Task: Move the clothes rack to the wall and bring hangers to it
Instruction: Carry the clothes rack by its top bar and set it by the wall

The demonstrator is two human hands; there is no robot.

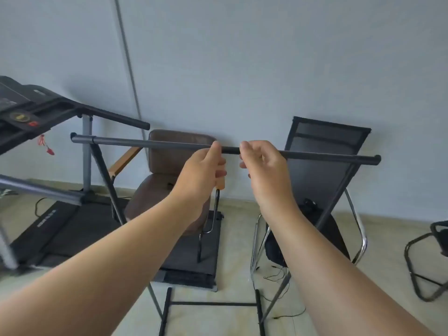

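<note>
The clothes rack's dark top bar (155,144) runs across the view at chest height, close to the pale wall (266,69). Its slanted legs reach down to a black floor frame (213,303). My left hand (203,170) sits just under the middle of the bar, shut on a hanger (216,207). The hanger has a wooden part at my fingers and a black wire that hangs down. My left thumb touches the bar. My right hand (264,166) is beside it, in front of the bar, with fingers loosely curled, apart, and holding nothing.
A treadmill (29,112) stands at the left, with a handrail that reaches toward the rack. Behind the rack are a brown padded chair (169,151) and a black mesh chair (324,141) with chrome legs. Cables (278,277) lie on the floor. Another chair base (426,263) is at the far right.
</note>
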